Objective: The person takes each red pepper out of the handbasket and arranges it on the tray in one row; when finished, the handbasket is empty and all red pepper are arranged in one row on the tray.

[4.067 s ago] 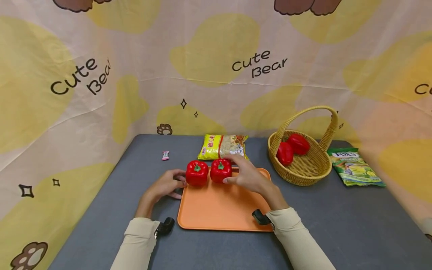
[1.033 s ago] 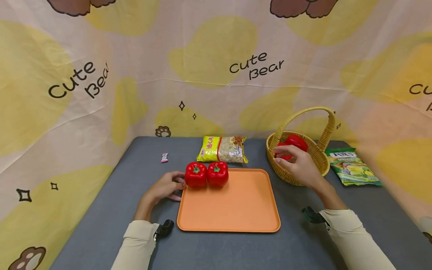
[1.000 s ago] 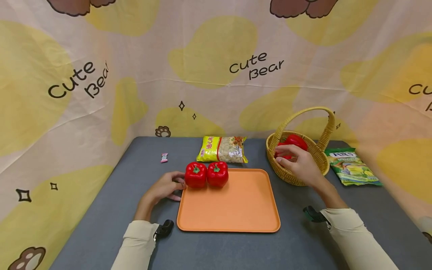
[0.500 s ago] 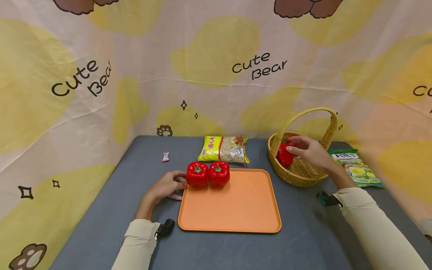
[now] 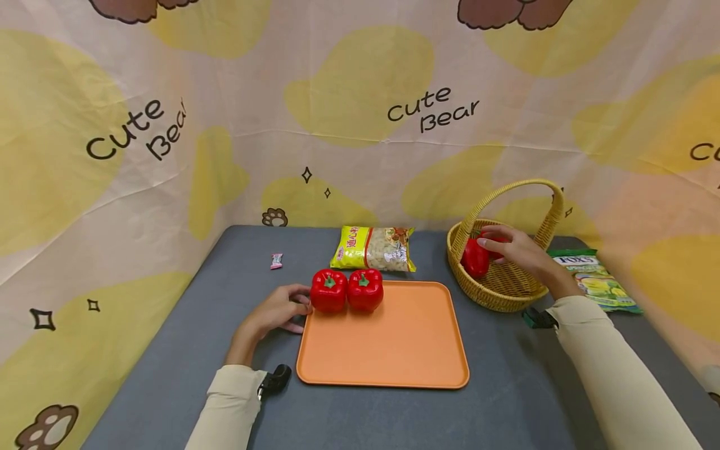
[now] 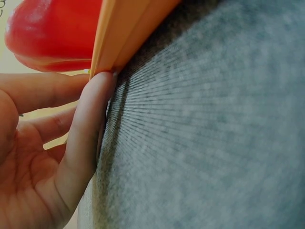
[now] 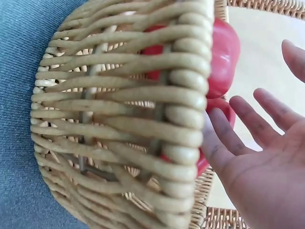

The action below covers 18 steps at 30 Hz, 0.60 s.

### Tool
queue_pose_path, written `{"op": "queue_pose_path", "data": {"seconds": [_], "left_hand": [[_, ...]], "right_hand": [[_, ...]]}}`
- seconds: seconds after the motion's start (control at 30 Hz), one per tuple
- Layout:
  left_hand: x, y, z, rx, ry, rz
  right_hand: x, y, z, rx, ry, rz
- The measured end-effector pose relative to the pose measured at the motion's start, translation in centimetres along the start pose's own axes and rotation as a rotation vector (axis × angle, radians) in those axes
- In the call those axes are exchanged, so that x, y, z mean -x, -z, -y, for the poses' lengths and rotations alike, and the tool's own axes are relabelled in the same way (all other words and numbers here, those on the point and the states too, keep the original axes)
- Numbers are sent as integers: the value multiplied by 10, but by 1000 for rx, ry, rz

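Two red bell peppers, a left one (image 5: 329,291) and a right one (image 5: 365,290), stand side by side at the back left of the orange tray (image 5: 416,337). At the tray's left edge my left hand (image 5: 277,307) rests, its thumb and index fingertips touching the rim in the left wrist view. My right hand (image 5: 520,250) reaches into the wicker basket (image 5: 500,300). Its fingers are spread and lie over a red pepper (image 5: 497,249), partly hidden by them; a firm grip does not show. A second red pepper (image 5: 475,259) lies to the left in the basket.
A yellow pasta bag (image 5: 374,249) lies behind the tray. A small wrapped candy (image 5: 276,261) sits at the back left. Right of the basket lies a green FOX'S bag (image 5: 596,278). The basket's tall handle (image 5: 523,183) arches over its opening.
My right hand has left the right bell pepper, which now stands against the left one, and moved right into the basket over the peppers. My left hand keeps its place.
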<state>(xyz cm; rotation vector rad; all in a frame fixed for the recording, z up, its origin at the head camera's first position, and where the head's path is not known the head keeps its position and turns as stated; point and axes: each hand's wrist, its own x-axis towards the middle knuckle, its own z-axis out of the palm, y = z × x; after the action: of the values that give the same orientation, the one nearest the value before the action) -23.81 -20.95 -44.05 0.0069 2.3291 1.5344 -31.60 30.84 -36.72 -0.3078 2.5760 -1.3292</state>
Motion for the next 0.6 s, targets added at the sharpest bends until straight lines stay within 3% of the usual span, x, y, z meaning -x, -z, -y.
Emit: {"op": "queue_pose_path", "data": {"seconds": [0.6], "left_hand": [[0, 0, 0, -10, 9, -13]], "right_hand": [[-7, -1, -13, -16, -35, 6]]}}
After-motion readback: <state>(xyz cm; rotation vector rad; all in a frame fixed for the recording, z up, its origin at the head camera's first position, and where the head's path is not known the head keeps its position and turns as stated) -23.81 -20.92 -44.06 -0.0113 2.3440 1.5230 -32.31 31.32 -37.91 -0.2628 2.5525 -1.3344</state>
